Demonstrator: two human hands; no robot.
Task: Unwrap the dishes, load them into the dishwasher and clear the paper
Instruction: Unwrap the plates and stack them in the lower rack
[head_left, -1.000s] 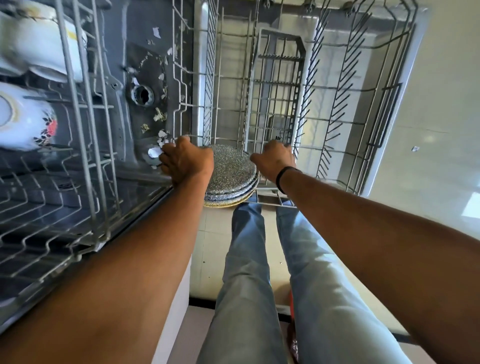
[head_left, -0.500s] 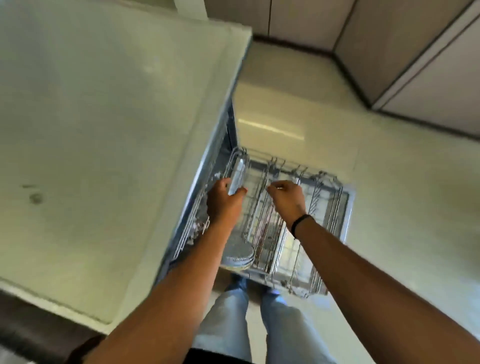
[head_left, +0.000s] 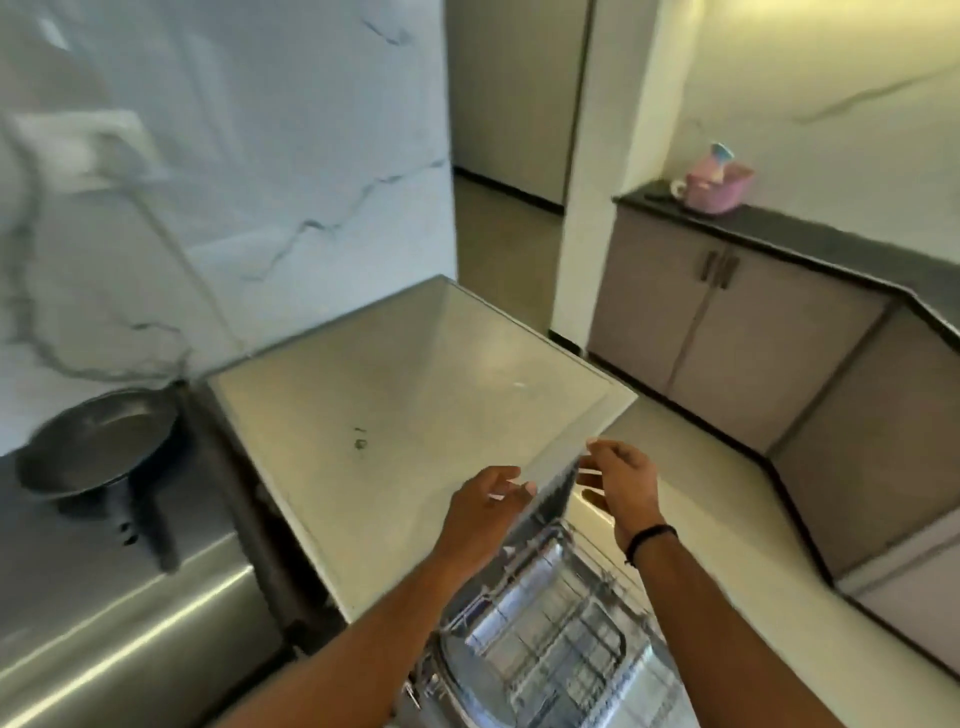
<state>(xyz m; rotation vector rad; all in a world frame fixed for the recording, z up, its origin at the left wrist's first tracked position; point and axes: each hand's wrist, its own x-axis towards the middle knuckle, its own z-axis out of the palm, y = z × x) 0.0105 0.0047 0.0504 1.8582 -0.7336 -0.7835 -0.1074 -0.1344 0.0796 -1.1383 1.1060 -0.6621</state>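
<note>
The dishwasher's flat grey top (head_left: 405, 384) fills the middle of the view. Below its front corner the pulled-out lower wire rack (head_left: 561, 639) shows, blurred; I cannot make out any dish in it. My left hand (head_left: 485, 499) hovers over the top's front corner, fingers loose and holding nothing. Just to its right, my right hand (head_left: 621, 480), with a black band at the wrist, hangs in the air above the rack with fingers spread and empty. No wrapping paper is in view.
A dark frying pan (head_left: 98, 447) sits on the steel counter (head_left: 104, 597) to the left, by the marble wall. A grey cabinet (head_left: 727, 322) with a dark worktop runs along the right, with a pink basket (head_left: 719, 182) on it. Pale floor lies between.
My head has lifted from the rack to the room. Both hands have come up off the plates and the rack and now hang empty above the dishwasher's front corner.
</note>
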